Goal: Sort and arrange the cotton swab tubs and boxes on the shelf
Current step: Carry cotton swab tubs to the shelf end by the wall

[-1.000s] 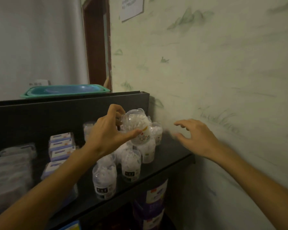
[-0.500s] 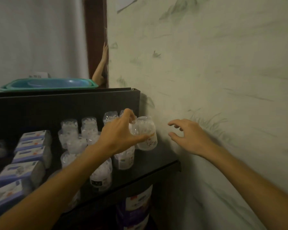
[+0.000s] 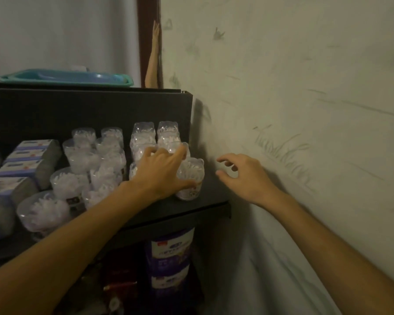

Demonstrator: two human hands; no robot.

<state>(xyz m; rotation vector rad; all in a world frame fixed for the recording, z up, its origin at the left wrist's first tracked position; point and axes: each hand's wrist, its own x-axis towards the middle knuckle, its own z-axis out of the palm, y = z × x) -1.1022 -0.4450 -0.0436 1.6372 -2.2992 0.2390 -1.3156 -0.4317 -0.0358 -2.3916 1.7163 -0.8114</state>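
Several clear cotton swab tubs [image 3: 143, 142] stand in rows on the dark shelf [image 3: 214, 201], some stacked two high. My left hand [image 3: 162, 171] grips one tub [image 3: 190, 178] that stands upright on the shelf at the right end of the rows. The thumb curls around its front and the fingers reach over its top. Blue and white boxes [image 3: 30, 153] lie stacked at the shelf's left. My right hand [image 3: 243, 173] hovers to the right of the held tub, close to the wall, fingers loosely curled and holding nothing.
A teal tray [image 3: 64, 78] lies on top of the shelf unit. A scuffed pale wall [image 3: 305, 110] runs along the right side. Purple and white packs [image 3: 171, 258] stand on the lower shelf. Another person's arm [image 3: 154, 57] shows by the brown door frame behind.
My left hand has lowered the tub from mid-air onto the shelf at the right end of the rows. The view has shifted left, showing more tubs. My right hand stayed near the wall.
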